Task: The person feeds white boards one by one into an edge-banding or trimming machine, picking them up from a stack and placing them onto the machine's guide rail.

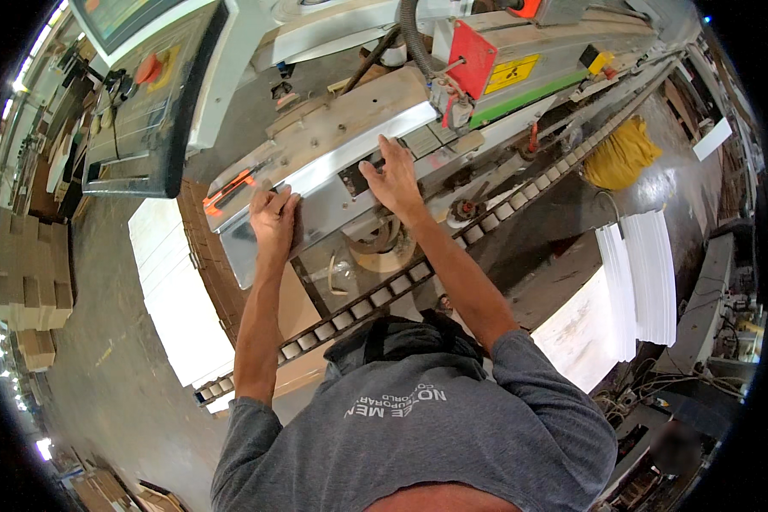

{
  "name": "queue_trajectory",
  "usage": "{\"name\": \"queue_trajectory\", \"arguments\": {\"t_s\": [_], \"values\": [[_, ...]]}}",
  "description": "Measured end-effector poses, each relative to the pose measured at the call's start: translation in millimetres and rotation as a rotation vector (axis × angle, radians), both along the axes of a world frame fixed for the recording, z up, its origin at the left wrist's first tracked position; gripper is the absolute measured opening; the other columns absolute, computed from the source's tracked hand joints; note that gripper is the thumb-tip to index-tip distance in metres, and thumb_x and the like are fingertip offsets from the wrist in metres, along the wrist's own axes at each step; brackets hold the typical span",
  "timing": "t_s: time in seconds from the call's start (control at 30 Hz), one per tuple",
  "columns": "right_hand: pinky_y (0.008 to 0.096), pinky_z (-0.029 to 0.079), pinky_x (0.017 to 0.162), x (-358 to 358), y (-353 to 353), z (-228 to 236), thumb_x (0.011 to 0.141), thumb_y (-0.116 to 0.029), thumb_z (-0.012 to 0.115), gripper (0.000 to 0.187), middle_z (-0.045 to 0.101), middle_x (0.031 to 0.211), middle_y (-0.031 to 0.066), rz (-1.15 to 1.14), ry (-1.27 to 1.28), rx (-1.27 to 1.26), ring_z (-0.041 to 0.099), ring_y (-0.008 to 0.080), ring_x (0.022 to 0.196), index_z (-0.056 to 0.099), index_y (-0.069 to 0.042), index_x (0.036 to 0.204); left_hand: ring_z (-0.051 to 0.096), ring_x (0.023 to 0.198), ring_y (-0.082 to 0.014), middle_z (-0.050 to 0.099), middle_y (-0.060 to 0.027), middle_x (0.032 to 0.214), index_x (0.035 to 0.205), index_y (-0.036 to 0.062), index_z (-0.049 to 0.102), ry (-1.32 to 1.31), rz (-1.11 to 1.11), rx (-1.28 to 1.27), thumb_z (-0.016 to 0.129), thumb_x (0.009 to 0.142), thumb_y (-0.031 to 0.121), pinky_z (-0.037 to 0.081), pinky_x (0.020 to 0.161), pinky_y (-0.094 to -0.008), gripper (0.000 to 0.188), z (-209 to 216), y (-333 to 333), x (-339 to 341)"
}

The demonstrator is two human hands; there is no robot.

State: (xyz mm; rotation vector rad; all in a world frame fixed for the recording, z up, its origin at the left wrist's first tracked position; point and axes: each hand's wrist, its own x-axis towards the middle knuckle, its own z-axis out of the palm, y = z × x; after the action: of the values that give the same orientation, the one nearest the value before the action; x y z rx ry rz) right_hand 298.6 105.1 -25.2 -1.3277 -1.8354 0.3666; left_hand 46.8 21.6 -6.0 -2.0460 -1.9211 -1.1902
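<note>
While both forearms reach forward from the lower edge, the two bare hands meet the long, dusty metal machine bed with a shiny silver strip along its near side. The left hand (273,218) has its fingers bent and drawn close together at the strip's near edge, toward its left end; whether they pinch the metal, I cannot tell. The right hand (394,181) is farther along, its thumb and forefinger spread apart, close to a dark rectangular opening (352,179) in the metal; its exact contact is unclear. The shiny silver strip (341,160) runs on a slant past both hands, and a smooth grey metal plate (322,206) lies between them on the near side.

Just left of the left hand, a slim orange-and-black utility knife (228,194) lies on the dusty metal machine bed (315,128). Beyond the right hand stand an upright red panel (473,64) and a ribbed grey hose (412,38). Nearer the body, a row of pale rollers in a dark track (379,297) crosses diagonally. White flat boards (175,290) are stacked at left, thin white sheets (650,277) at right, and a crumpled yellow bag (623,155) rests on the floor.
</note>
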Motion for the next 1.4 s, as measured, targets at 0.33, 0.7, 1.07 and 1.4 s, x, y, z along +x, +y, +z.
{"name": "queue_trajectory", "arguments": {"t_s": [0.33, 0.7, 1.07, 1.4], "values": [[0.0351, 0.055, 0.074, 228.1, -70.9, 8.4, 0.089, -0.01, 0.069, 0.042, 0.062, 0.126, 0.019, -0.043, 0.117, 0.056, 0.064, 0.0255, 0.102, 0.062, -0.005, 0.13, 0.059, 0.083, -0.0314, 0.061, -0.0144, 0.087, 0.092, 0.0038, 0.075, -0.009, -0.033, -0.002, 0.08, 0.078, 0.015, 0.049, 0.077, -0.0417, 0.019, -4.5, 66.1, 101.6], [0.0464, 0.037, 0.11, 589.0, -220.8, -29.0, 0.077, -0.015, 0.078, 0.061, 0.059, 0.128, 0.0267, -0.82, -0.57, -0.29, 0.05, 0.0409, 0.122, 0.057, 0.004, 0.131, 0.064, 0.102, -0.0373, 0.068, -0.0208, 0.109, 0.111, 0.0035, 0.073, 0.07, -0.149, -0.029, 0.073, 0.088, 0.024, 0.051, 0.091, -0.0437, 0.031, 8.6, 111.7, 163.3], [0.0477, 0.044, 0.103, 668.8, -268.5, -59.1, 0.086, -0.018, 0.073, 0.048, 0.065, 0.122, 0.0234, -0.651, -0.645, -0.432, 0.058, 0.0404, 0.112, 0.063, 0.002, 0.128, 0.068, 0.092, -0.0306, 0.068, -0.0165, 0.107, 0.109, 0.0056, 0.073, -0.183, -0.061, -0.012, 0.075, 0.081, 0.003, 0.059, 0.078, -0.038, 0.028, 7.0, -19.0, 173.3], [0.0404, 0.048, 0.084, 322.6, -138.3, 109.0, 0.094, -0.022, 0.065, 0.047, 0.061, 0.106, 0.0197, 0.074, -0.322, -0.158, 0.058, 0.0306, 0.095, 0.058, 0.002, 0.134, 0.066, 0.082, -0.0323, 0.067, -0.0175, 0.097, 0.103, 0.0, 0.072, -0.45, -0.015, 0.033, 0.073, 0.082, 0.002, 0.056, 0.067, -0.04, 0.021, 31.4, -124.5, 161.1]]}}
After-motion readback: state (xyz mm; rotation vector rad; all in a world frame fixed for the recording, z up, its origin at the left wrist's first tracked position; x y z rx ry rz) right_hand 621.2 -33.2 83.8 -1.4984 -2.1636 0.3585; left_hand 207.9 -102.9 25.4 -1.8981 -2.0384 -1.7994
